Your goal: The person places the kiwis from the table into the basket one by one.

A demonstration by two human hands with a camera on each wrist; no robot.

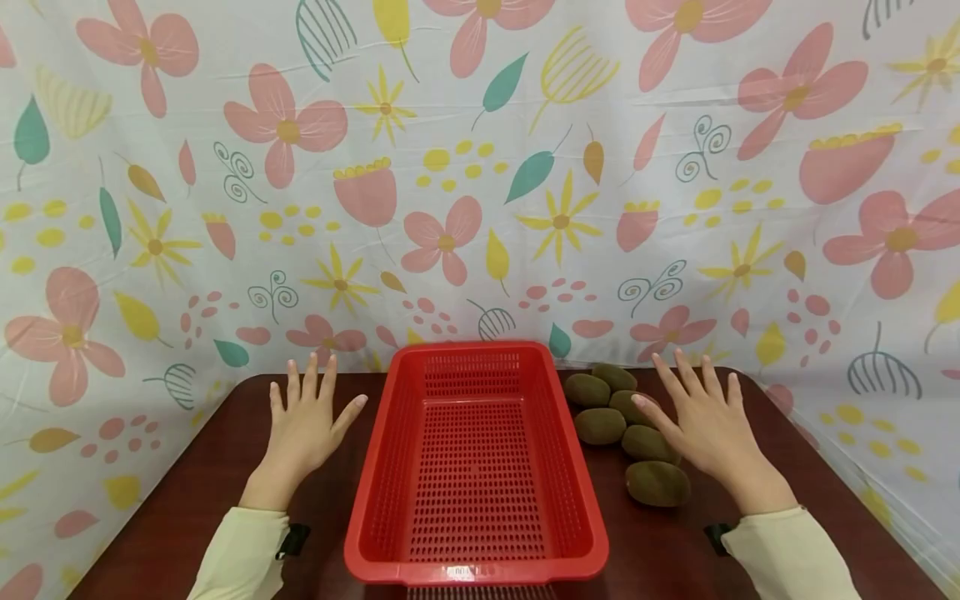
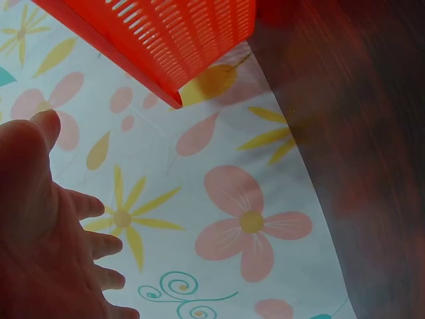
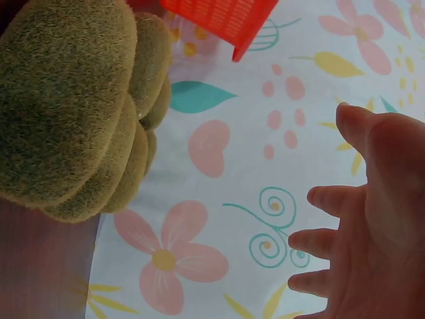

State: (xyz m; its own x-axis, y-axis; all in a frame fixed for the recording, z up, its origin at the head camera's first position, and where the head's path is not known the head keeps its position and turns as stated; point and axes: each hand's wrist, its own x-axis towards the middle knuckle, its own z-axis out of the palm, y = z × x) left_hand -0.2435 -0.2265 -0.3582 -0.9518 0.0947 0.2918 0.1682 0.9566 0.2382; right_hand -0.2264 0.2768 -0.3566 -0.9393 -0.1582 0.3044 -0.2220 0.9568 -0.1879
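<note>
– State of work?
– Apparently unstarted: six kiwis (image 1: 600, 426) lie on the surface (image 1: 622, 546) just right of the red basket (image 1: 525, 570), none inside
– Contact?
– None; left grip (image 1: 300, 427) and right grip (image 1: 707, 427) are both spread; all handling seemingly remains

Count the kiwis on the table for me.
6, all right of the red basket: back-left kiwi, back-right kiwi, middle-left kiwi, middle-right kiwi, second-nearest kiwi, nearest kiwi. None seems fully hidden.
</note>
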